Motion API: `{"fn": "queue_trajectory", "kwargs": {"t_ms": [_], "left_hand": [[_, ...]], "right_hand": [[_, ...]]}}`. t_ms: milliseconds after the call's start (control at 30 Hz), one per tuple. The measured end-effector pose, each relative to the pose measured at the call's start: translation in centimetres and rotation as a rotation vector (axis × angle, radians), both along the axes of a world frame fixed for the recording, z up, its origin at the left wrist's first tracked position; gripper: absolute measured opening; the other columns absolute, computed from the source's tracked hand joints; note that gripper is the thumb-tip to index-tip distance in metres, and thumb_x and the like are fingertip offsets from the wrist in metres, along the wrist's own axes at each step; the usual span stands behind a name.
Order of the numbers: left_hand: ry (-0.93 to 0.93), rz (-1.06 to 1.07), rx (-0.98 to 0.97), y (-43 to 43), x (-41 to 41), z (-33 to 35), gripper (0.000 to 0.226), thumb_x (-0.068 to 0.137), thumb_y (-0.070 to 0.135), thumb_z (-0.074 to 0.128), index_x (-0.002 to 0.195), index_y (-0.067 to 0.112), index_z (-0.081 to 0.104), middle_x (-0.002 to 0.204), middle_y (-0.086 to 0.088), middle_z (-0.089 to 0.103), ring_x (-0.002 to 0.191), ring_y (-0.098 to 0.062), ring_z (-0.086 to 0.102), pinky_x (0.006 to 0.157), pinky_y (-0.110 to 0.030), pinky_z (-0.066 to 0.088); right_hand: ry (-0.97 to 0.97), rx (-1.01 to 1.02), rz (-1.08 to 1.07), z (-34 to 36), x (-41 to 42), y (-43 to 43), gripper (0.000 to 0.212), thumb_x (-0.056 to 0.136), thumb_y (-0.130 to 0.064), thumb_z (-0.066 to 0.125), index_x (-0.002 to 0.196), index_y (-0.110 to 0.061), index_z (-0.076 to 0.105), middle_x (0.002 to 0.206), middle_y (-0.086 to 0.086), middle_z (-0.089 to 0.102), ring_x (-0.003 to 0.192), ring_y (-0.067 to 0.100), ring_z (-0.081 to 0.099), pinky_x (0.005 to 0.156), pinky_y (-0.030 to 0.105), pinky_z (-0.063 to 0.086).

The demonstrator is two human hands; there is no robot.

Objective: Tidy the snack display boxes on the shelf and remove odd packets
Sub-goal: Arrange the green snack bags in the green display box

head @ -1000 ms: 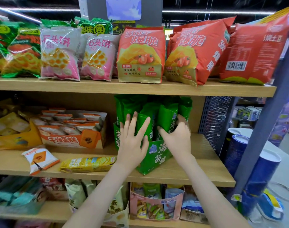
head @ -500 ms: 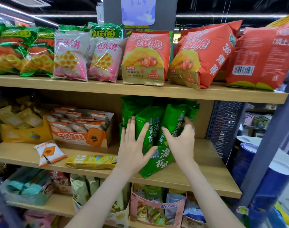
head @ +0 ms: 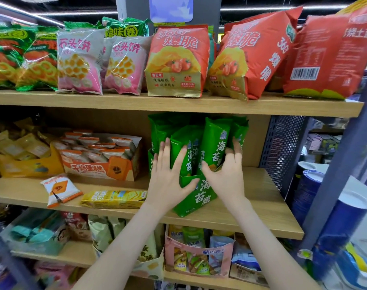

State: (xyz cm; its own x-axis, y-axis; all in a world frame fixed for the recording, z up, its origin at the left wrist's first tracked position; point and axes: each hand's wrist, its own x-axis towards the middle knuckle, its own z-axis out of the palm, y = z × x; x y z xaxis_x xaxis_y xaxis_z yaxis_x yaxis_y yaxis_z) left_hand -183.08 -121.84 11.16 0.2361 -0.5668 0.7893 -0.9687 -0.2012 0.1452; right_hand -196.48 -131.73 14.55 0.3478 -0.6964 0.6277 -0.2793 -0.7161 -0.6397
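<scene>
Head view, box [head: 199, 198]: between both hands
Left hand [head: 169, 178]: splayed flat on packets [head: 215, 141]
Right hand [head: 228, 176]: splayed, touching packets

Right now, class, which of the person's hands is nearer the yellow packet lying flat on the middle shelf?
Left. The left hand rests on the green display box just right of the yellow packet; the right hand is farther right, across that box.

The left hand [head: 168, 181] hides the left front of the green display box [head: 199, 197]. The right hand's [head: 228, 176] fingertips [head: 238, 150] blur. Right of the box, blue cups [head: 343, 231] smear, cut by the edge.
</scene>
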Motion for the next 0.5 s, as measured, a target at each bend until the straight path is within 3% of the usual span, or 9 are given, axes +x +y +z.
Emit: {"fn": "queue_trajectory", "kwargs": {"t_ms": [100,200,367,500], "left_hand": [[-0.025,-0.002,0.019,0.1,0.0,0.1,0.085,0.085,0.065,0.048,0.153,0.025,0.018,0.161,-0.015,0.003,0.149,-0.028,0.000,0.115,-0.059,0.022],[-0.033,-0.001,0.022,0.3,-0.1,0.2,0.085,0.085,0.066,0.046,0.153,0.025,0.018,0.161,-0.015,0.003,0.149,-0.028,0.001,0.114,-0.059,0.024],[-0.032,0.025,0.049,0.4,0.0,0.4,0.089,0.083,0.072,0.044,0.154,0.026,0.015,0.160,-0.017,0.005,0.148,-0.028,0.002,0.114,-0.058,0.025],[-0.004,0.037,0.055,0.7,0.2,0.2,0.088,0.083,0.071,0.044,0.153,0.025,0.018,0.159,-0.019,0.009,0.147,-0.032,0.008,0.112,-0.058,0.027]], "right_hand": [[-0.172,0.114,0.019,1.5,-0.5,0.4,0.053,0.083,-0.034,0.070,0.124,-0.013,0.041,0.122,0.003,0.049,0.111,0.020,0.054,0.085,0.030,0.048],[-0.250,0.198,0.103,2.3,-0.8,0.6,0.041,0.085,-0.030,0.069,0.110,-0.022,0.037,0.102,-0.003,0.060,0.094,0.014,0.062,0.077,0.029,0.053],[-0.460,0.245,0.171,1.7,-1.3,1.3,0.038,0.086,-0.012,0.068,0.109,-0.017,0.038,0.099,-0.008,0.059,0.088,-0.004,0.060,0.071,0.009,0.046],[-0.823,0.296,0.191,2.1,-2.5,2.3,0.045,0.091,0.000,0.060,0.124,-0.017,0.034,0.110,-0.008,0.053,0.090,-0.014,0.056,0.079,0.005,0.043]]}}
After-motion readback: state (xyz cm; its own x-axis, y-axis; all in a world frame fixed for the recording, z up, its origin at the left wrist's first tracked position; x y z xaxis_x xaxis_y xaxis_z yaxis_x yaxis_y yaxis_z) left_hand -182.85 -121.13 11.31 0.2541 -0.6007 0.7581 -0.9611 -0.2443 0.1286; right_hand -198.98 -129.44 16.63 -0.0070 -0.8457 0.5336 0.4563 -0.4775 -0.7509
